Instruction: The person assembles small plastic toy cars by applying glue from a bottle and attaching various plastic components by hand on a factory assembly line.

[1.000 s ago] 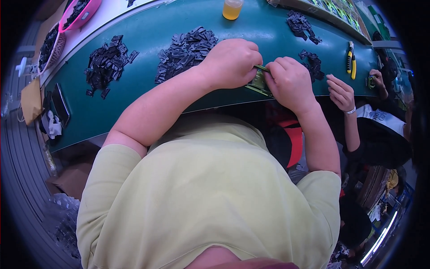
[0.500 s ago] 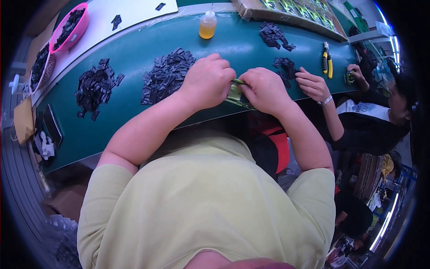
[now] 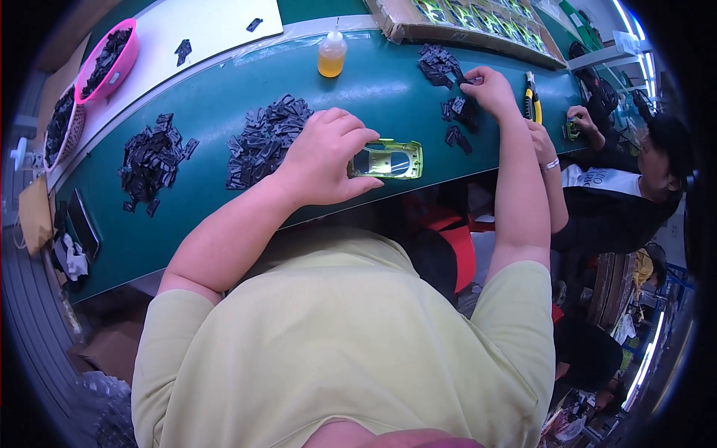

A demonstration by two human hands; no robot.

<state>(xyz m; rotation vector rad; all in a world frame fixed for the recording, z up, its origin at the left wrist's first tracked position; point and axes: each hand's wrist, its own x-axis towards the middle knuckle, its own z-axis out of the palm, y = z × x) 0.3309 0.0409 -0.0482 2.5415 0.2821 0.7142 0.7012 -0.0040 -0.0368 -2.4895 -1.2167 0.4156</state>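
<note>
My left hand (image 3: 328,157) grips the left end of a bright green toy car body shell (image 3: 396,160), thumb on the near side and fingers on the far side. The shell is held over the table's near edge, with window-like openings showing. Further right, my right hand (image 3: 493,91) reaches out to a small pile of black plastic parts (image 3: 437,63). Its thumb and forefinger are pinched on a black plastic part at the pile's edge. Several more black parts (image 3: 459,112) lie just below that hand. A larger heap of black parts (image 3: 265,138) is beside my left hand.
Another black heap (image 3: 153,160) lies at left, near pink baskets (image 3: 127,63). A bottle of amber liquid (image 3: 331,56) stands behind my hands. A carton of green shells (image 3: 463,30) sits at the back. Yellow-handled cutters (image 3: 532,101) lie beside a co-worker's hand (image 3: 543,143).
My right hand has let go of the green shell and moved right and away to the small black pile. My left hand keeps the shell. The co-worker's near hand has drawn back.
</note>
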